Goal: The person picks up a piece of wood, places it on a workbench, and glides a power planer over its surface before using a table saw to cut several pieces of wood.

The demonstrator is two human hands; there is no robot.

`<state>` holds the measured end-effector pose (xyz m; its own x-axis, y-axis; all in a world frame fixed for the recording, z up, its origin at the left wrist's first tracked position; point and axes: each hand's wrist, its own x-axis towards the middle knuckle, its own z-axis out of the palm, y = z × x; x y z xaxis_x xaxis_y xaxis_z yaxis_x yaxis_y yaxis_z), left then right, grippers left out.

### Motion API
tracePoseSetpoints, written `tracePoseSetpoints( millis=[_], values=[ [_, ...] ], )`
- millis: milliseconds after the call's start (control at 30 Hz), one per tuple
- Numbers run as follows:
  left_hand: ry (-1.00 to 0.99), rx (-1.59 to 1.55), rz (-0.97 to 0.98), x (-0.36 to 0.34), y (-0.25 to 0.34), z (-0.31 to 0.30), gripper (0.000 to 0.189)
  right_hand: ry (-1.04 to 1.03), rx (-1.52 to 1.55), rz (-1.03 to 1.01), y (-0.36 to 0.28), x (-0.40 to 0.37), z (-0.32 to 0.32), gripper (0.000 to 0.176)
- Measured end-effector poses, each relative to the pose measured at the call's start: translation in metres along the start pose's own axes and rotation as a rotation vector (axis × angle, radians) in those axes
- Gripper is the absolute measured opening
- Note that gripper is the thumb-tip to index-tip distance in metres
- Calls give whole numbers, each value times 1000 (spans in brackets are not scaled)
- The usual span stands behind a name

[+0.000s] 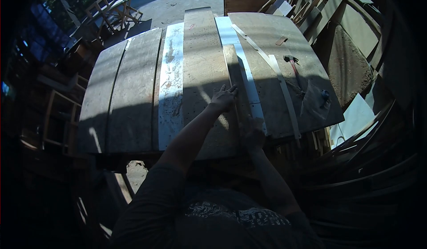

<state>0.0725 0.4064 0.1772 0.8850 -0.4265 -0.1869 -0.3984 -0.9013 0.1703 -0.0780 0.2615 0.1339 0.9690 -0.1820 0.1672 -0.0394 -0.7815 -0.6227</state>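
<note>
A long wooden board (240,86) lies lengthwise on the worktable, over the left edge of a pale blue-white strip (247,66). My left hand (223,98) holds the board's left edge about midway along, its fingertips reaching onto the wood. Closer to me, in shadow, my right hand (254,134) is closed around the near end of the same board. Right of the strip lie a thin pale slat (253,44) and a second slat (284,95), meeting at an angle. A claw hammer (292,64) with a reddish handle rests beyond them.
The worktable (133,84) is made of wide panels with gaps between them; a stained white strip (171,84) runs left of centre. A clear plastic bag (313,102) sits near the right corner. Scrap wood (320,8) is piled at right, and a wooden stand (113,13) is at back left.
</note>
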Motion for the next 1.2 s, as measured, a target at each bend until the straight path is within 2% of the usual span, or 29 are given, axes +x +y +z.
tracePoseSetpoints(
  millis=[67,200,267,400,800,1200],
  values=[
    [5,-19,1,1,-1,0,55,65,-53,-55,-5,-1,-4,61],
    [15,-21,-4,2,1,0,55,10,-18,-11,-8,2,-6,65],
    [26,-8,-10,1,2,1,55,68,-15,-56,-3,4,1,67],
    [43,21,1,-2,3,7,55,120,-34,-91,-1,6,3,67],
    [74,43,14,-26,19,16,56,35,-35,-47,11,18,15,59],
    [66,15,7,-17,15,9,56,132,5,-114,15,32,28,61]
  ],
)
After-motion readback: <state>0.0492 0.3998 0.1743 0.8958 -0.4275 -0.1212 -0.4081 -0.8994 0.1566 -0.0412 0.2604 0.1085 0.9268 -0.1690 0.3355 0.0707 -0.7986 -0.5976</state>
